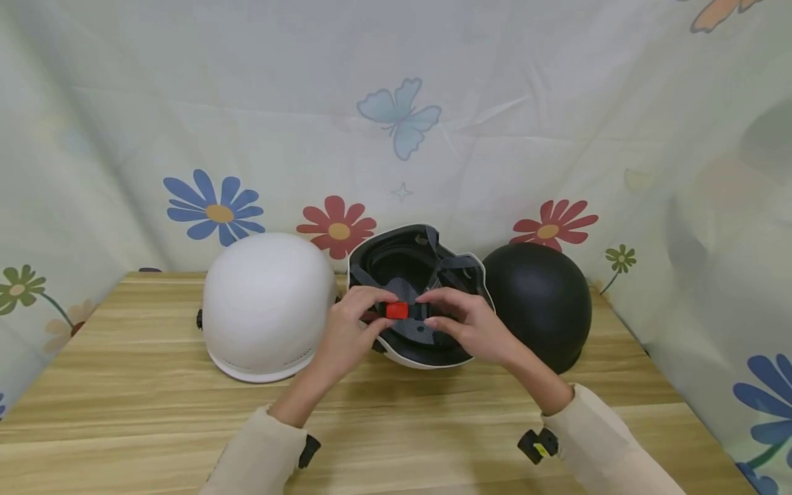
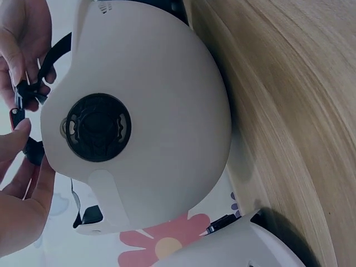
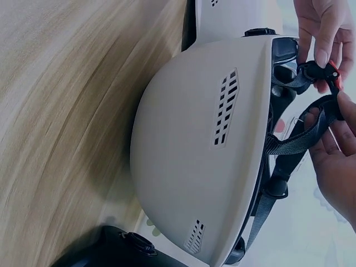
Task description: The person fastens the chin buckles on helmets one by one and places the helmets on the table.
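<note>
A white helmet (image 3: 183, 122) lies upside down on the table, its black padded inside (image 1: 396, 261) facing up. Over its opening, my left hand (image 1: 350, 328) pinches the red buckle piece (image 1: 397, 310) of the chin strap between thumb and fingers. The black strap end (image 1: 423, 311) beside it is pinched by my right hand (image 1: 476, 326). Both buckle pieces meet end to end in the head view; I cannot tell whether they are latched. Dark webbing straps (image 3: 295, 144) run from the helmet's rim up to the hands. A round black dial (image 2: 99, 127) sits on the shell.
Left of this helmet stands another white helmet (image 1: 269, 302), dome up. A black helmet (image 1: 538, 306) stands dome up close on the right. All three rest on a wood-grain table (image 1: 396, 426), with a flower-printed cloth (image 1: 495, 158) hanging behind and at the sides.
</note>
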### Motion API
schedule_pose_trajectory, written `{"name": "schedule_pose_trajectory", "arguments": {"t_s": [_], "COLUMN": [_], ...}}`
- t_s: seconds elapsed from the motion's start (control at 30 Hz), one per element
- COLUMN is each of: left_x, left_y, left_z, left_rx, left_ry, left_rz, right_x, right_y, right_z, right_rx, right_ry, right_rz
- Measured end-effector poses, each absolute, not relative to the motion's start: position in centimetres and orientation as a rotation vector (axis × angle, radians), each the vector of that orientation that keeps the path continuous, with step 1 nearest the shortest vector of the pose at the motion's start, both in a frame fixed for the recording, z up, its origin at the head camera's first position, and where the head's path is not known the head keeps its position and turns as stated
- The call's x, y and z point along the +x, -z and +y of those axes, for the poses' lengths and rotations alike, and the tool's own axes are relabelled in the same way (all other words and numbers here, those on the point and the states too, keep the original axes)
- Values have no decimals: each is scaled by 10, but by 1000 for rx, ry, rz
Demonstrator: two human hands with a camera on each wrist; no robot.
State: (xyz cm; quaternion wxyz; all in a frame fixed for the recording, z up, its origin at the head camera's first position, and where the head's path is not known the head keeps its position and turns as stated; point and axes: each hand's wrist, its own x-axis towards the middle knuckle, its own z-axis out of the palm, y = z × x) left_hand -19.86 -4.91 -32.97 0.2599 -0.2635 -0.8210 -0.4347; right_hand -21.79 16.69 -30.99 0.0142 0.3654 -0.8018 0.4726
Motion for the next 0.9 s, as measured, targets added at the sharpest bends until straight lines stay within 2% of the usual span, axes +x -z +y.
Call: {"name": "schedule_pose_trajectory", "arguments": {"t_s": [0.47,0.9], "left_x": [-200,-199], "left_y": [333,334], "left_z": [-52,-52], "left_rx": [-630,-666], "left_ry": [1320,1410], "left_rz": [-2226,-2144], "right_x": [-219,-216], "right_y": [312,308], "right_z": [165,166], "right_rx": [1077,993], "right_ry": [-1484,-1498], "right_rz": [-2514,-2551]}}
